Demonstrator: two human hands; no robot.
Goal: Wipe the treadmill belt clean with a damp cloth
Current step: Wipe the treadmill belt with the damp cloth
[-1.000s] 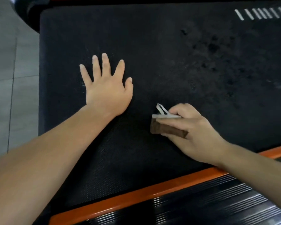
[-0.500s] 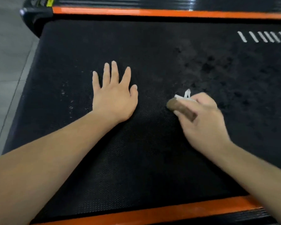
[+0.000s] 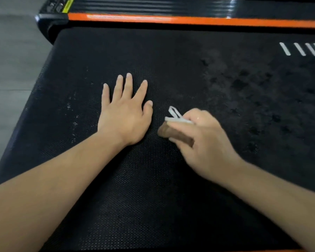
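Observation:
The black textured treadmill belt [image 3: 153, 197] fills most of the view. My left hand [image 3: 125, 113] lies flat on it, palm down, fingers spread, holding nothing. Just to its right, my right hand [image 3: 204, 140] grips a small folded brown cloth [image 3: 164, 131] with a white edge and a white loop sticking up, pressed against the belt. Dull grey smudges and darker spots [image 3: 244, 84] mark the belt to the right of my hands. Small pale specks [image 3: 73, 113] dot the belt left of my left hand.
An orange strip [image 3: 189, 20] and a black ribbed side rail [image 3: 153, 5] run along the far edge. White slanted stripes [image 3: 302, 49] are printed on the belt at the upper right. Grey tiled floor [image 3: 11, 60] lies to the left.
The view has shifted toward the far rail; the near orange rail has dropped out of sight. My right hand with the cloth moved up and then back left along the belt. My left hand stays flat.

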